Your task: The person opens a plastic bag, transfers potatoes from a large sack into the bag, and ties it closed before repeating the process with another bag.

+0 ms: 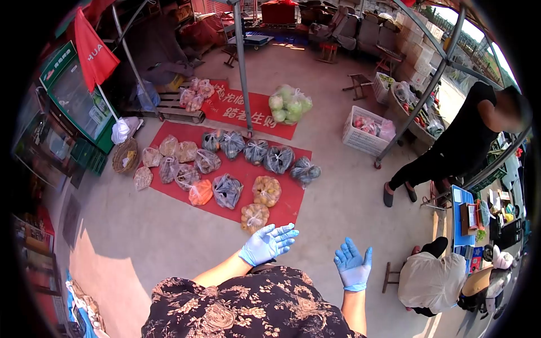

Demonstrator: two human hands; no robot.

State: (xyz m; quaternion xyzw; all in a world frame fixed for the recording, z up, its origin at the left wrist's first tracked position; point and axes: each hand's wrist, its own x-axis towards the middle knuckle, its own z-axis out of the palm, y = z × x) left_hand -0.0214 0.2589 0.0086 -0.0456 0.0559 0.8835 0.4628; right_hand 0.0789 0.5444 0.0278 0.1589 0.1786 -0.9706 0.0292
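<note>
Smooth grey concrete floor point(332, 186) beneath a canopy frame of metal poles point(240, 67); sun patch at lower left. Legible writing: "HUA", white on a furled red fabric umbrella point(97, 53), remainder lost in the folds. White characters, among them 光临 and 生财, on a smaller red floor mat point(260, 101). White characters also on the header of a green-framed, glass-doored upright cooler point(79, 90); too small to read with certainty. Nearer, a larger flat red floor sheet point(284, 197), bearing gathered, translucent plastic bags: a row of bags with dark contents point(232, 145) along the far right, crinkled and glossy; lumpy bags with tan contents point(187, 151) at left; one bag of bright orange produce point(201, 192); beside it, another dark one. At the near edge, a clear plastic bag of rounded yellow-tan produce point(255, 217), just in front of a similar yellow-tan bag point(266, 191). Left hand point(269, 244), in a thin light-blue glove: nearest in view to that near-edge bag, fingers extended and slightly curved, holding nothing; contact with bag: cannot tell. Right hand point(353, 266), gloved alike: over bare floor, fingers spread upward, thumb apart, likewise holding nothing. Between both forearms, black fabric with tan floral print point(236, 310). Beyond the sheet, a bulging bag of round pale-green produce point(290, 104); to the right, a white perforated plastic crate point(360, 145) with reddish bagged contents. At left, a round woven basket point(121, 168). At right, a standing person in black point(456, 135) and a seated person in a pale top point(431, 281).
</note>
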